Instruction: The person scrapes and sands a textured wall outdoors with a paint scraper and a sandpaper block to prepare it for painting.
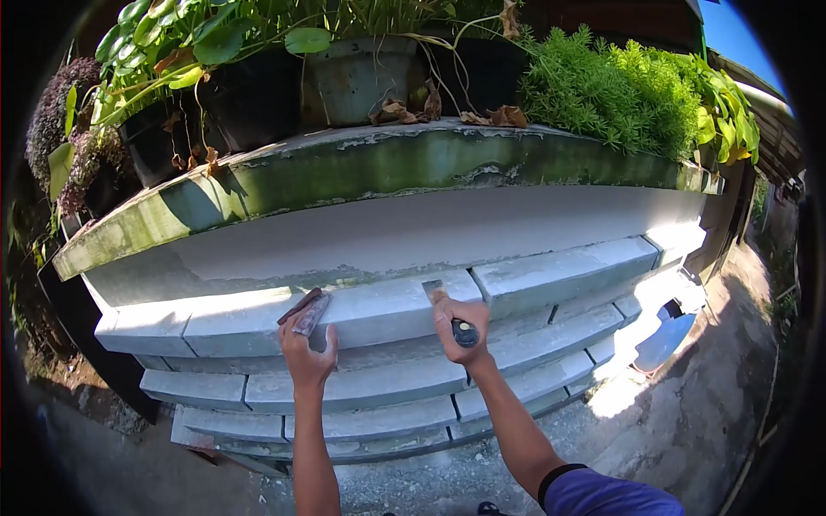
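Note:
My left hand (pixel 308 351) is at the front edge of the top course of pale grey blocks (pixel 379 314), its fingers closed on a worn, reddish-brown and grey flat piece (pixel 311 315) that rests on the block surface. To the right, my right hand (pixel 462 327) is wrapped round the dark handle (pixel 465 334) of a scraper. The scraper's flat metal blade (pixel 433 289) points away from me and lies against the top of the block, left of a dark joint between blocks.
Further courses of blocks (pixel 361 387) step down below the hands. Behind rises a pale wall (pixel 344 236) under a mossy ledge (pixel 344 176) with potted plants (pixel 361 77). At right, a blue basin-like object (pixel 664 344) stands on rough ground (pixel 688 404).

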The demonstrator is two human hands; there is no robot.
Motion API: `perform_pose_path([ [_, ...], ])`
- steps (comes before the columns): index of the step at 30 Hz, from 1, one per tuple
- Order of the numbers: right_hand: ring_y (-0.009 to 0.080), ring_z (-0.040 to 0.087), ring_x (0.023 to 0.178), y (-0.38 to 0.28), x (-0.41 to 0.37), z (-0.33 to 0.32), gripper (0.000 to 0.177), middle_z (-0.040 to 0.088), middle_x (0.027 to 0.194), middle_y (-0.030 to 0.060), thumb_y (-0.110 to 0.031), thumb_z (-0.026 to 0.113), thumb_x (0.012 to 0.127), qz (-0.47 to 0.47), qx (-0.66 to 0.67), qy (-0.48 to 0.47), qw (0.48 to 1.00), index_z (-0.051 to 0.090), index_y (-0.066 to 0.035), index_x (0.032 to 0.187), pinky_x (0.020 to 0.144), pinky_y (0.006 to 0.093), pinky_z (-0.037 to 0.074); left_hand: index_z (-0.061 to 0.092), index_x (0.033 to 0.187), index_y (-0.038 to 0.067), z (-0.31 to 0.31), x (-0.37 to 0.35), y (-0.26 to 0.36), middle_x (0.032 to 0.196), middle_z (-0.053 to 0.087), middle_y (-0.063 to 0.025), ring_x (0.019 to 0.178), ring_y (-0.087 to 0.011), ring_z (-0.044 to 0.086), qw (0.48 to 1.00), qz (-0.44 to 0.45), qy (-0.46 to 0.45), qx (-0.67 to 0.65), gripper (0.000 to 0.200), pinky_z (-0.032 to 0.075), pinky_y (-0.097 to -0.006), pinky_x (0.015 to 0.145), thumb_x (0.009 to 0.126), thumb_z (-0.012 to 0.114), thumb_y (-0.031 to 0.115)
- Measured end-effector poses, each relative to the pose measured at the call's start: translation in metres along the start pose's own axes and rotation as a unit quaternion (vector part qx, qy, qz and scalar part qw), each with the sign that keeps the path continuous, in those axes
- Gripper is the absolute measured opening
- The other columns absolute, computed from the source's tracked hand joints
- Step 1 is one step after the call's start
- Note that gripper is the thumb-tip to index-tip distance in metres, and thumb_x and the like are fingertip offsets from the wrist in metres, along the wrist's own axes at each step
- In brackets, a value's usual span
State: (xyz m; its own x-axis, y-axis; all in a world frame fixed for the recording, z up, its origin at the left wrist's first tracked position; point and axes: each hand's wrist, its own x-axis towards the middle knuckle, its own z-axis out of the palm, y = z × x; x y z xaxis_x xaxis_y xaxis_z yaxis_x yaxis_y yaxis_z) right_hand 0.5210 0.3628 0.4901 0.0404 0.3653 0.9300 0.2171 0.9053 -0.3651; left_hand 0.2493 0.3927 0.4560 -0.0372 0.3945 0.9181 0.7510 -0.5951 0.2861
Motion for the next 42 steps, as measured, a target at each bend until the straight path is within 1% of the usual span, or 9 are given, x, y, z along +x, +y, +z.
perform_pose_path([
  [9, 0.0240, 0.044, 0.047, -0.022, -0.021, -0.063, 0.019, 0.041, 0.054, 0.0074, 0.006, 0.057, 0.068, -0.156, 0.093, -0.039, 0.983, 0.043, -0.003, 0.057, 0.047, 0.0332, 0.035, 0.069, 0.111, 0.002, 0.006, -0.009, -0.006, 0.112, 0.067, -0.0169, 0.109, -0.0370, 0.059, 0.996, -0.065, -0.014, 0.061, 0.034, 0.043, -0.0447, 0.099, 0.082, 0.075, 0.018],
  [12, 0.0251, 0.046, 0.044, -0.045, -0.054, -0.095, 0.021, 0.045, 0.052, 0.0081, 0.004, 0.054, 0.071, -0.091, 0.081, -0.094, 0.988, 0.043, -0.004, 0.054, 0.051, 0.0343, 0.044, 0.069, 0.115, 0.002, -0.001, -0.001, 0.011, 0.114, 0.067, -0.0171, 0.110, -0.0360, 0.058, 0.992, -0.088, -0.044, 0.081, 0.036, 0.042, -0.0438, 0.101, 0.085, 0.073, 0.021],
  [15, 0.0263, 0.044, 0.043, -0.046, -0.095, -0.122, 0.023, 0.043, 0.051, 0.0086, 0.004, 0.056, 0.071, -0.019, 0.071, -0.184, 0.980, 0.043, -0.004, 0.054, 0.047, 0.0342, 0.039, 0.068, 0.123, 0.003, 0.005, 0.004, 0.043, 0.120, 0.067, -0.0184, 0.115, -0.0333, 0.058, 0.985, -0.086, -0.065, 0.134, 0.041, 0.040, -0.0425, 0.103, 0.087, 0.071, 0.024],
  [18, 0.0272, 0.041, 0.042, -0.035, -0.153, -0.147, 0.027, 0.041, 0.051, 0.0086, 0.002, 0.060, 0.073, 0.085, 0.097, -0.195, 0.972, 0.042, -0.005, 0.054, 0.045, 0.0344, 0.034, 0.067, 0.123, 0.001, 0.026, 0.008, 0.092, 0.120, 0.068, -0.0193, 0.116, -0.0325, 0.059, 0.989, -0.022, -0.056, 0.132, 0.045, 0.040, -0.0422, 0.105, 0.088, 0.070, 0.028],
  [24, 0.0256, 0.046, 0.041, -0.035, -0.221, -0.208, 0.034, 0.042, 0.050, 0.0096, -0.001, 0.068, 0.076, 0.223, 0.008, -0.184, 0.957, 0.043, -0.006, 0.054, 0.044, 0.0357, 0.034, 0.068, 0.117, -0.008, 0.109, 0.001, 0.170, 0.119, 0.068, -0.0217, 0.119, -0.0322, 0.059, 0.971, -0.009, -0.077, 0.228, 0.059, 0.039, -0.0423, 0.106, 0.089, 0.067, 0.044],
  [28, 0.0245, 0.043, 0.040, -0.030, -0.257, -0.243, 0.035, 0.042, 0.048, 0.0090, -0.001, 0.066, 0.079, 0.258, -0.072, -0.178, 0.947, 0.043, -0.005, 0.053, 0.043, 0.0330, 0.033, 0.064, 0.114, -0.017, 0.161, 0.002, 0.214, 0.117, 0.067, -0.0285, 0.123, -0.0346, 0.058, 0.967, -0.001, -0.063, 0.247, 0.078, 0.036, -0.0422, 0.110, 0.090, 0.061, 0.057],
  [31, 0.0177, 0.035, 0.041, -0.041, -0.265, -0.257, 0.036, 0.037, 0.048, 0.0076, -0.005, 0.063, 0.084, 0.333, -0.038, -0.137, 0.932, 0.043, -0.001, 0.054, 0.045, 0.0322, 0.029, 0.061, 0.114, -0.022, 0.183, 0.003, 0.238, 0.119, 0.064, -0.0337, 0.129, -0.0375, 0.053, 0.951, -0.017, -0.061, 0.303, 0.088, 0.030, -0.0412, 0.116, 0.090, 0.057, 0.062],
  [36, 0.0095, 0.034, 0.044, -0.046, -0.296, -0.267, 0.037, 0.037, 0.048, 0.0040, -0.004, 0.064, 0.085, 0.402, -0.029, -0.113, 0.908, 0.045, -0.001, 0.054, 0.046, 0.0299, 0.028, 0.057, 0.123, -0.019, 0.180, -0.008, 0.246, 0.127, 0.061, -0.0299, 0.132, -0.0355, 0.051, 0.986, 0.008, -0.036, 0.160, 0.079, 0.032, -0.0420, 0.114, 0.087, 0.067, 0.051],
  [42, 0.0054, 0.038, 0.046, -0.037, -0.329, -0.254, 0.034, 0.041, 0.047, 0.0028, -0.005, 0.068, 0.084, 0.411, -0.024, -0.171, 0.895, 0.051, 0.000, 0.055, 0.045, 0.0272, 0.032, 0.047, 0.142, -0.005, 0.153, -0.026, 0.245, 0.145, 0.051, -0.0194, 0.136, -0.0336, 0.047, 0.990, 0.014, -0.138, -0.028, 0.076, 0.034, -0.0450, 0.113, 0.087, 0.070, 0.041],
])
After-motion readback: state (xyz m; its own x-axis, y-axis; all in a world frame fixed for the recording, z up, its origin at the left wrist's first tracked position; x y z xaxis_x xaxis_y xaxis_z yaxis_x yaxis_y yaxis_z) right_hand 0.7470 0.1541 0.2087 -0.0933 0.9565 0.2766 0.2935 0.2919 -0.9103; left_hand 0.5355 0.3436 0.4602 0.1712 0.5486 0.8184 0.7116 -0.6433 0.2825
